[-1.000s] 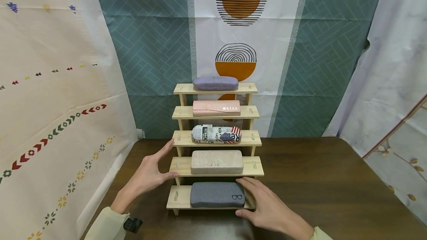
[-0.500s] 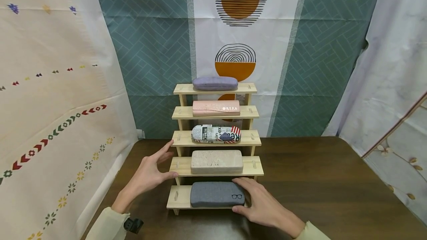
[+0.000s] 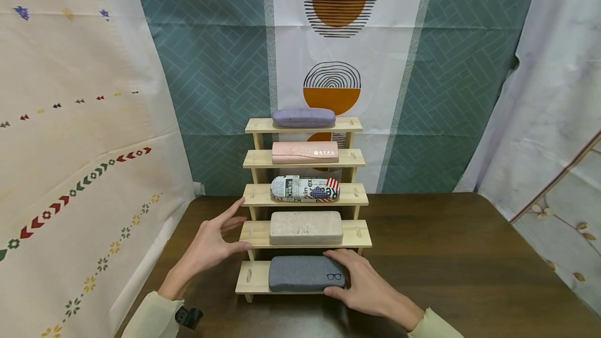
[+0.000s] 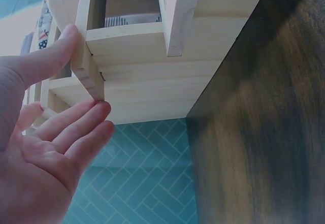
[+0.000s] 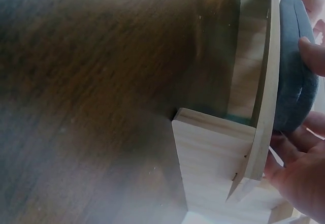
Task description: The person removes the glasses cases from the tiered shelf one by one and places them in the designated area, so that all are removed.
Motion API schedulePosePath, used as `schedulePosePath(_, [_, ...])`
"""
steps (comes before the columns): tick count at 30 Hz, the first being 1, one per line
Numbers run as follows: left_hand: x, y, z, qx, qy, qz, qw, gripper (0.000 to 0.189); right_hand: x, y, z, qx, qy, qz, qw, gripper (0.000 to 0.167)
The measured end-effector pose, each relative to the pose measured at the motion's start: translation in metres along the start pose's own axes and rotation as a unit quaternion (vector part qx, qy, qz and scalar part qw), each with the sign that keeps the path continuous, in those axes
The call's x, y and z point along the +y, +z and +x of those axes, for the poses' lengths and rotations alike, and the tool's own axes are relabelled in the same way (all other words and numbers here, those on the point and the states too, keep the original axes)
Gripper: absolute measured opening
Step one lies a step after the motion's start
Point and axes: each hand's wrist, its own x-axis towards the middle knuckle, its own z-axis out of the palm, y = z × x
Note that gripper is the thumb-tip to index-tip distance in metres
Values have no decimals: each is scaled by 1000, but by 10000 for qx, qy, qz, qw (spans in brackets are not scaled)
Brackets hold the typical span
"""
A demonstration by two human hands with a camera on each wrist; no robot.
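A stepped wooden display stand [image 3: 255, 271] bears one glasses case per tier. On the lowest tier lies a grey glasses case [image 3: 305, 274] with a glasses emblem. My right hand [image 3: 368, 286] grips its right end, thumb in front and fingers behind; the right wrist view shows this grey case [image 5: 294, 61] resting on the board. At the stand's left side, my left hand [image 3: 208, 244] holds a tier's end between thumb and fingers. In the left wrist view the thumb [image 4: 66, 36] touches the board's edge and fingertips [image 4: 104, 107] meet its other corner.
Above the grey case sit a beige case [image 3: 306, 227], a newsprint-pattern case [image 3: 304, 189], a pink case [image 3: 305, 152] and a purple case [image 3: 303, 117]. The stand is on a brown table [image 3: 422, 254]. Patterned cloths [image 3: 216, 67] hang behind and at both sides.
My right hand has shifted slightly left and closed around the right end of the grey glasses case. The left hand has stayed at the stand's side.
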Motion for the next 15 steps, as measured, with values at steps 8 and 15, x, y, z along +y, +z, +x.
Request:
schedulePosePath(8, [-3,1,0,32,11,45,10000,110,1,1,1,-13,44,142,9999,61])
schedulePosePath(15, [-2,2,1,-12,-26,-2,10000,109,2,0,1,-50,282,439,9986,64])
